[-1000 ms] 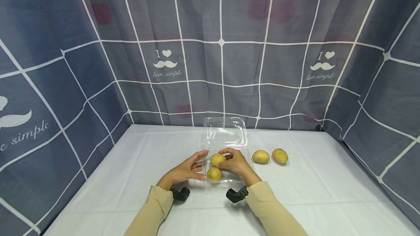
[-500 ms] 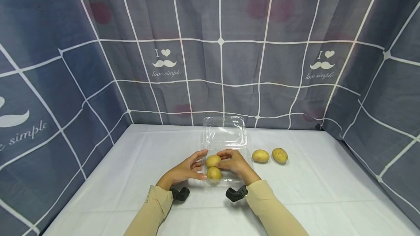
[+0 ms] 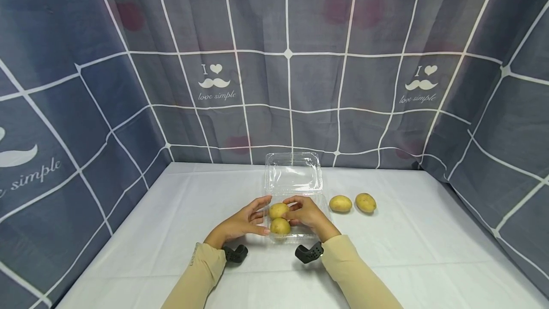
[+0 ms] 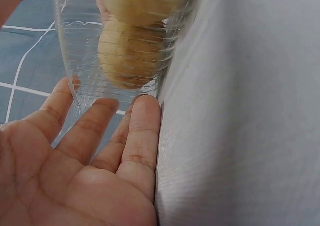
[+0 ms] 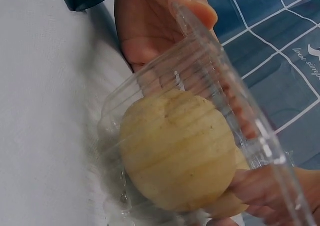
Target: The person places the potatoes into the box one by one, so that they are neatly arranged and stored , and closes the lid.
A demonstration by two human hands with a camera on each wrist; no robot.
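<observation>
A clear plastic clamshell container (image 3: 306, 237) stands on the table with its lid (image 3: 293, 173) raised at the back. Inside, along its left side, lie two yellow potatoes: a rear potato (image 3: 278, 210) and a front potato (image 3: 280, 226). My right hand (image 3: 310, 213) reaches into the container and holds the rear potato from its right side between thumb and fingers. Outside the left wall, my left hand (image 3: 242, 221) rests with extended fingers (image 4: 142, 131) against the plastic, thumb near the front corner. The right wrist view shows the front potato (image 5: 177, 148) through the ribbed wall.
Two more potatoes lie right of the container, a nearer one (image 3: 340, 203) and a farther one (image 3: 366, 203). White cloth covers the table (image 3: 407, 242). Grey-blue checked curtains (image 3: 317, 85) enclose the back and both sides.
The rear potato has shifted slightly left and down into the container, carried by my right hand, then stayed there over the last half second. My left hand has kept its place.
</observation>
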